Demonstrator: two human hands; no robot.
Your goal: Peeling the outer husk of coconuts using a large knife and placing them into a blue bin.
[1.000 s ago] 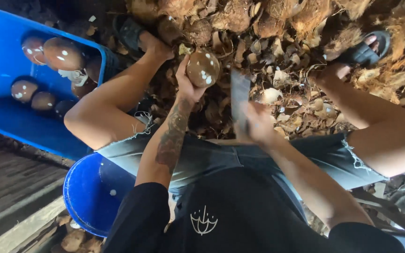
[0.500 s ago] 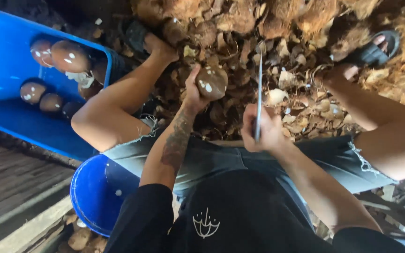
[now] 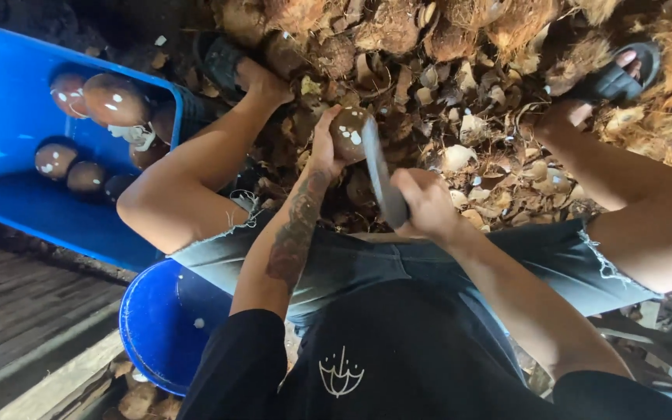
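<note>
While the left hand gripped a brown coconut, a blade met it. The right hand was clenched around the blade's handle.

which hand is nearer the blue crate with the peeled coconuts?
Left. The left hand holds a coconut just past the knee next to the blue crate. The right hand grips the knife further from the crate, beyond the left hand.
</note>
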